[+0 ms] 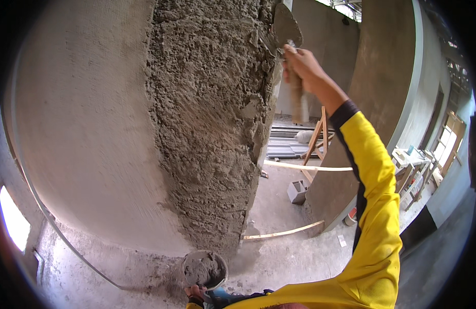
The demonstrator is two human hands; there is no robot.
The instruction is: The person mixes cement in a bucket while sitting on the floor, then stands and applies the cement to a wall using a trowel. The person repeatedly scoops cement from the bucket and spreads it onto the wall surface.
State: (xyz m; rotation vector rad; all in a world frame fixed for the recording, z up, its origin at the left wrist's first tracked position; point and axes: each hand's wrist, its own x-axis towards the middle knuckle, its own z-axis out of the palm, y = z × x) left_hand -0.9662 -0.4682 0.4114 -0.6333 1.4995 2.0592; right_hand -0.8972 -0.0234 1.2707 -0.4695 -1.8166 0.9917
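My right hand (306,67) is raised high and closed around the handle of a trowel (288,27). The blade is at the upper right edge of a strip of rough wet mortar (207,103) on the wall; whether it touches is unclear. Slight blur lies on the handle's lower end. Down at the bottom, my left hand (196,292) is closed at the near rim of a round bucket (227,269) that holds grey mortar (203,269). Part of that hand is cut off from sight by its sleeve and the bucket.
Smooth plastered wall (94,129) lies left of the mortar strip. A doorway opens to the right, crossed by two wooden strips (310,167). Beyond are a hollow block (297,191), a wooden trestle (316,134) and stacked long panels (287,149). A hose or cable (68,247) curves along the left.
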